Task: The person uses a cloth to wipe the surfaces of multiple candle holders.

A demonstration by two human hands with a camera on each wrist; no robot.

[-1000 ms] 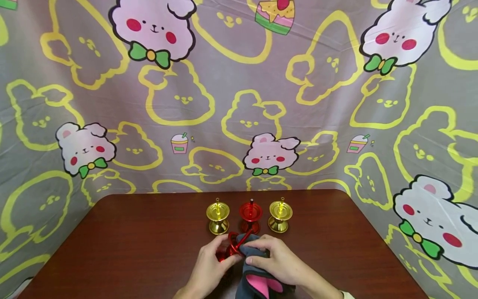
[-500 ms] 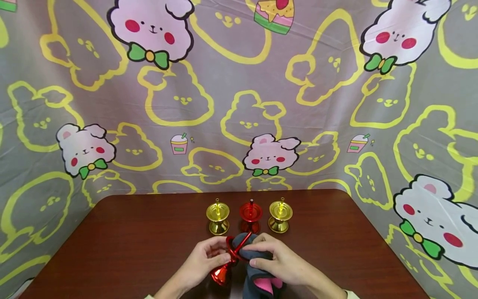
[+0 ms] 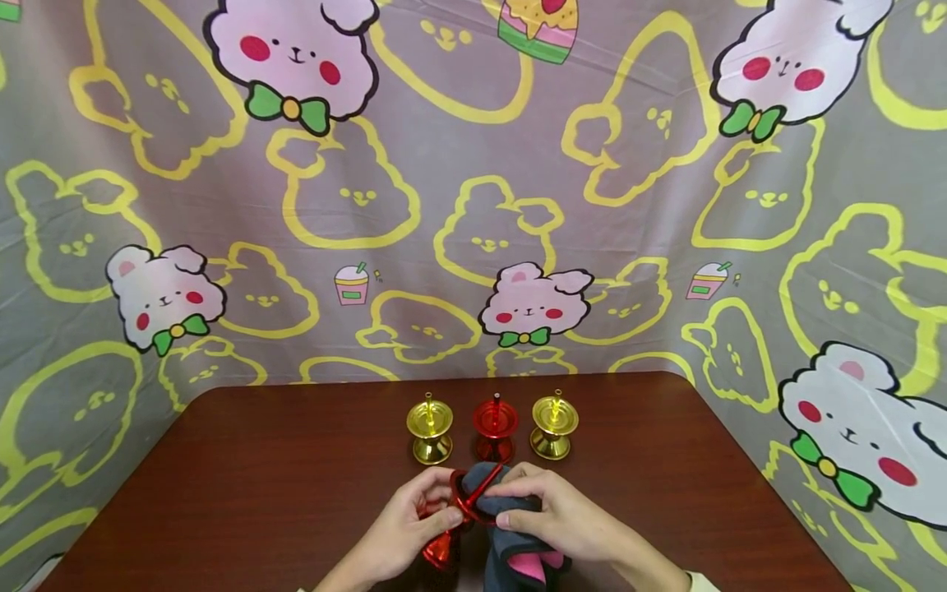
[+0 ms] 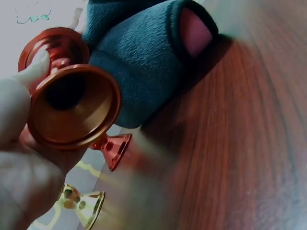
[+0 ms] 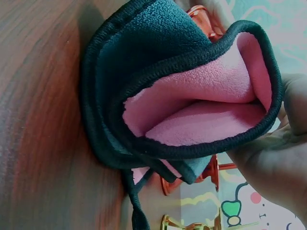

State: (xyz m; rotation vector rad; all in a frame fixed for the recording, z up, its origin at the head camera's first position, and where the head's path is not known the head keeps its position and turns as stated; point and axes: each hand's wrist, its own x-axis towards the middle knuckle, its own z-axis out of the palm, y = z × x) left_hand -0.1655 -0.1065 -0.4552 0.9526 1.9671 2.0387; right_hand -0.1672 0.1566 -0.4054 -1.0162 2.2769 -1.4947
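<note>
My left hand (image 3: pixel 405 524) grips a shiny red candlestick (image 3: pixel 439 549) by its waist, with the spike leaning up and to the right. Its hollow base (image 4: pixel 79 132) faces the camera in the left wrist view. A folded cleaning cloth (image 3: pixel 512 538), dark blue-grey outside and pink inside, hangs from my right hand (image 3: pixel 565 516). The right fingers pinch the cloth and hold it against the candlestick's dish, beside the spike. Part of the dish is hidden under the cloth. The pink lining (image 5: pixel 201 110) shows inside the fold in the right wrist view.
Just beyond the hands, three more candlesticks stand upright in a row: a gold one (image 3: pixel 431 448) on the left, a red one (image 3: pixel 494 421) in the middle, another gold one (image 3: pixel 551 444) on the right. A patterned curtain (image 3: pixel 333 288) hangs behind the brown table (image 3: pixel 281 477).
From one second ago, the left hand has shifted its grip and turned the candlestick, so its base shows below the fingers. The cloth has moved slightly on the dish. Standing candlesticks stay put.
</note>
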